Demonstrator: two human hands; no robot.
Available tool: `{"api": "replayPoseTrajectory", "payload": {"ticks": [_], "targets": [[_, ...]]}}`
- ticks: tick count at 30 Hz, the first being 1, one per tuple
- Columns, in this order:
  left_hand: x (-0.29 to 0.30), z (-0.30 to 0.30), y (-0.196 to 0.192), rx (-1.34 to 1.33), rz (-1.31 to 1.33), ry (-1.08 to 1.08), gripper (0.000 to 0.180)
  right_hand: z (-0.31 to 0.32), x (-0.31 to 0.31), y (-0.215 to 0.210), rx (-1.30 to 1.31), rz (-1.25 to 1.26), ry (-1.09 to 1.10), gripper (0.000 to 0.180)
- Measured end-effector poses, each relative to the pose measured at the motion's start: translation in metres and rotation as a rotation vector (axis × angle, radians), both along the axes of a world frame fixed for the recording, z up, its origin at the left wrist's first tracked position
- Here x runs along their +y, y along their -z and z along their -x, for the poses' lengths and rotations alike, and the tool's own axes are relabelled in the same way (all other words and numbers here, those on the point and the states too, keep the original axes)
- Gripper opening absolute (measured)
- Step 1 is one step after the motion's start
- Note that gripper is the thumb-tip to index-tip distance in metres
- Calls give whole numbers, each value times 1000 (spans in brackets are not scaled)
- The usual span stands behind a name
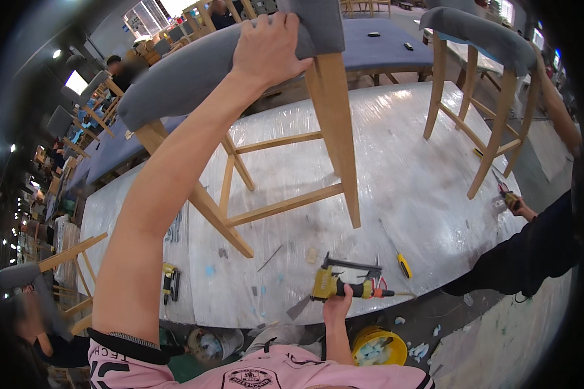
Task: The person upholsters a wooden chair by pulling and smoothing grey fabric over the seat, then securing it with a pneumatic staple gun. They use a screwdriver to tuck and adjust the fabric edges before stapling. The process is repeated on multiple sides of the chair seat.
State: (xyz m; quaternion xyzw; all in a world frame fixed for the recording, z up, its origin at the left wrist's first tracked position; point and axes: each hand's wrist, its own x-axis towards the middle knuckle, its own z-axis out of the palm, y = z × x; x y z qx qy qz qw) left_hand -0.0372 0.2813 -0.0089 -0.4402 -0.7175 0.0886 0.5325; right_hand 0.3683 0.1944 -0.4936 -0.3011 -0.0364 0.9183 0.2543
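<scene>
One stool (253, 97) stands tilted on the plastic-covered table (409, 162), its grey seat toward the upper left and its long wooden legs slanting down to the right. The left hand (266, 48) is clamped on the seat edge. The right hand (337, 305) is closed around a yellow nail gun (344, 282) at the table's near edge, its long axis lying left to right. A yellow screwdriver (399, 256) lies near.

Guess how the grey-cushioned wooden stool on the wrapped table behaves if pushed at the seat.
The stool would probably tip: legs long, left hand gripping its seat high up. Frame looks rigid, braced by rungs. Glossy plastic wrap on the table may let the feet slide.
</scene>
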Motion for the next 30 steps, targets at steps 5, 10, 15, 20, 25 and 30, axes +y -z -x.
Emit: {"api": "replayPoseTrajectory", "payload": {"ticks": [5,10,15,20,25,30], "targets": [[-4,-13,-4,-20,3,74,71,83,34,-120,74,-102,112,48],[-5,-23,-8,-167,0,63,66,169,73,-208,378,-758,464,50],[-4,-12,-3,-30,16,16,68,226,112,-296,-29,-1512,415,34],[5,-15,-4,-111,-9,22,62,313,134,-278,286,-1499,459,15],[10,-27,-5,-119,23,-117,61,330,126,-291,306,-1467,691,16],[12,-47,-9,-274,35,-145,57,327,120,-302,141,-1532,825,21]]}}
